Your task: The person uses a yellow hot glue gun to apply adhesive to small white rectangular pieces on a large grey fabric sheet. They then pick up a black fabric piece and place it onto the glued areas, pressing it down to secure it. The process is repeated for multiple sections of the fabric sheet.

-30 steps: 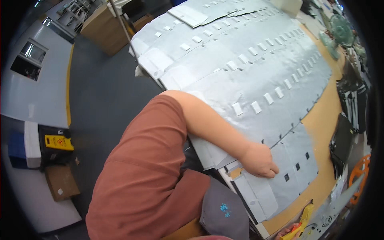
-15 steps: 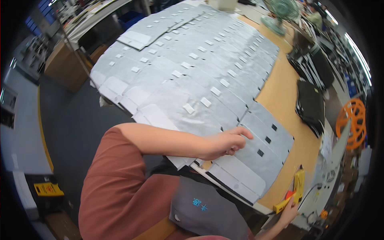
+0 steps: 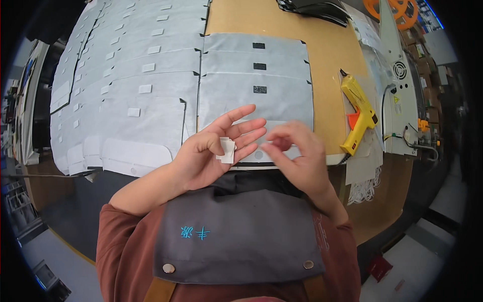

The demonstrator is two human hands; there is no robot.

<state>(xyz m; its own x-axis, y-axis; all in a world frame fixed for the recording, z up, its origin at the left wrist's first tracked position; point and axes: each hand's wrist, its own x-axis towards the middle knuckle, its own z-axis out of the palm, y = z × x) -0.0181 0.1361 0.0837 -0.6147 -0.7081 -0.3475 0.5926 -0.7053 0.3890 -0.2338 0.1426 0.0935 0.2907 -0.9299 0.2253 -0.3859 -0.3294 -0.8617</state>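
My left hand (image 3: 198, 153) is turned palm up with its fingers spread. Its thumb presses a few small white square patches (image 3: 228, 152) against the palm. Close by on the right, my right hand (image 3: 304, 153) is curled, thumb and forefinger drawn together; whether anything sits between them cannot be made out. Beyond both hands lies a pale grey fabric panel (image 3: 282, 106) with black rectangular patches (image 3: 259, 66) in a column. To the right, a yellow glue gun (image 3: 359, 113) with an orange trigger lies untouched on the table.
Overlapping grey panels (image 3: 126, 93) bearing white patches cover the table's left side. Bare tan tabletop (image 3: 329, 55) shows beyond the glue gun. Black folded pieces (image 3: 322, 11) lie at the far edge. A pale machine (image 3: 397, 95) and white cords (image 3: 366, 189) are at the right.
My view has swung toward the right end of the table. My right hand has left the glue gun and come beside my left hand, which has turned palm up, showing the white patches.
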